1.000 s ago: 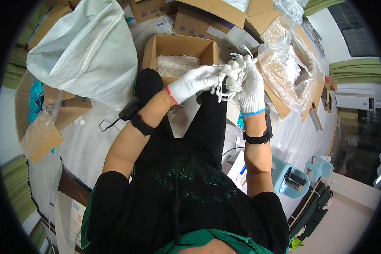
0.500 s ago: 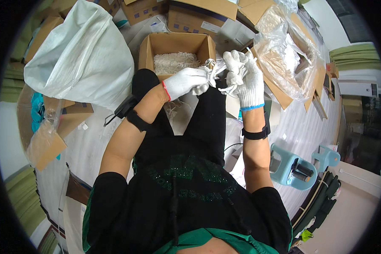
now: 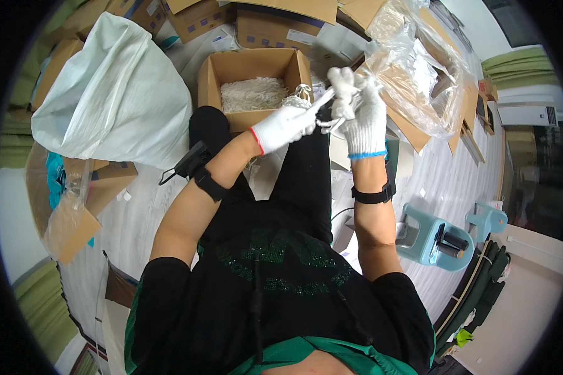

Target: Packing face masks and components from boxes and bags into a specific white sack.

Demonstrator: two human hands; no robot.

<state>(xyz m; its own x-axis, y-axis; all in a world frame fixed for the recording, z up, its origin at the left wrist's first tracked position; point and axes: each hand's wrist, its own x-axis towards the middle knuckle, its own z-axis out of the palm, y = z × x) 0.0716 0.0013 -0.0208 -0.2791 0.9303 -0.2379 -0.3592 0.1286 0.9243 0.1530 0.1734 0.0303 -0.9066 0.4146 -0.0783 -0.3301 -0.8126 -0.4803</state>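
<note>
Both forearms reach forward from the lower edge and meet above the person's black-trousered knees. The left hand (image 3: 286,124), in a white knit glove with a red cuff, lies palm-down with its forefinger stretched toward the other hand and the remaining fingers curled on a thin white string (image 3: 324,122). The right hand (image 3: 361,116), in a white knit glove with a blue cuff, is raised upright, its fingers closed around a small bunch of the same white string at its top. The string runs taut between the two gloves, just in front of the near right corner of an open brown cardboard box (image 3: 254,65) on the floor. Inside the box lies a loose heap of white string (image 3: 254,95). A large white woven sack (image 3: 116,115) stands left of the box, and a crumpled clear plastic bag (image 3: 419,69) right of it.
</note>
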